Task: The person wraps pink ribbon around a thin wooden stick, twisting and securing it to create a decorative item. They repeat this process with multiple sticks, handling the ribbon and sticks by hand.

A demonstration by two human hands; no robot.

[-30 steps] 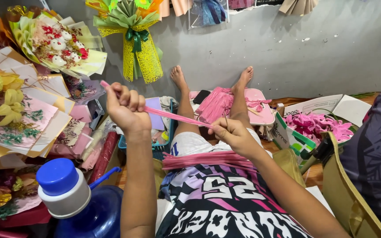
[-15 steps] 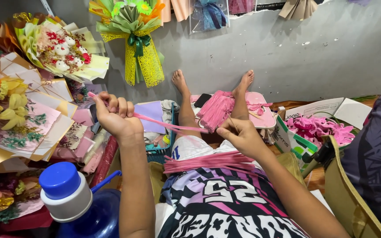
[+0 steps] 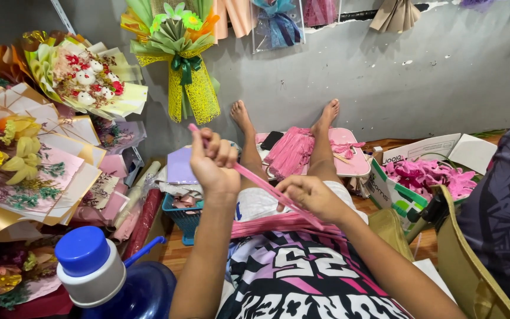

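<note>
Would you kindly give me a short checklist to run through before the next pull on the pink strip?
1. Left hand grips the pink strip: ok.
2. Right hand pinches the strip's lower end: ok.
3. Strip taut between the hands: ok.
4. Pile of pink strips lies on the lap within reach: ok.
5. Strip free of twists: cannot tell.
6. Blue water jug stands clear of the left elbow: not ok, it is close.

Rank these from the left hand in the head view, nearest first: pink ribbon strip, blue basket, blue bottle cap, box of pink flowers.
1. pink ribbon strip, gripped in the left hand.
2. blue basket, just below.
3. blue bottle cap, lower left.
4. box of pink flowers, far right.
</note>
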